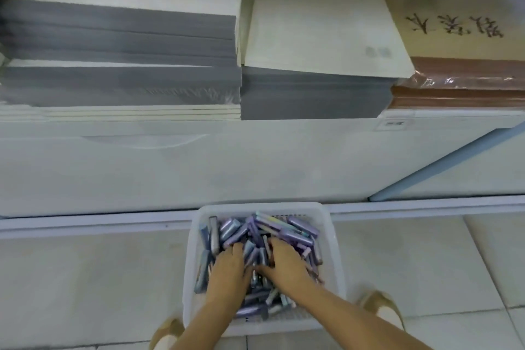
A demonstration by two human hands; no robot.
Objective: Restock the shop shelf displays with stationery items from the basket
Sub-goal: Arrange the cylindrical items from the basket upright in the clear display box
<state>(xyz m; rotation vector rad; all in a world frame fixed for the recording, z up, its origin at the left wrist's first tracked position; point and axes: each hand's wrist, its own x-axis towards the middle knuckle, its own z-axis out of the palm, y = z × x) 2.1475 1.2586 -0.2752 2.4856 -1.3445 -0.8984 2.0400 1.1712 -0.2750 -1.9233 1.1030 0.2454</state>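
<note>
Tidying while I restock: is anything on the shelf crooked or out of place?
Yes. The cream pad topping the middle grey stack lies rotated, its near right corner overhanging the brown stack beside it.

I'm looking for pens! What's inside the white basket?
The basket holds a pile of purple and bluish packs. The left hand and right hand dig into it. Their fingertips, the packs beneath them and the basket's bottom are covered.
</note>
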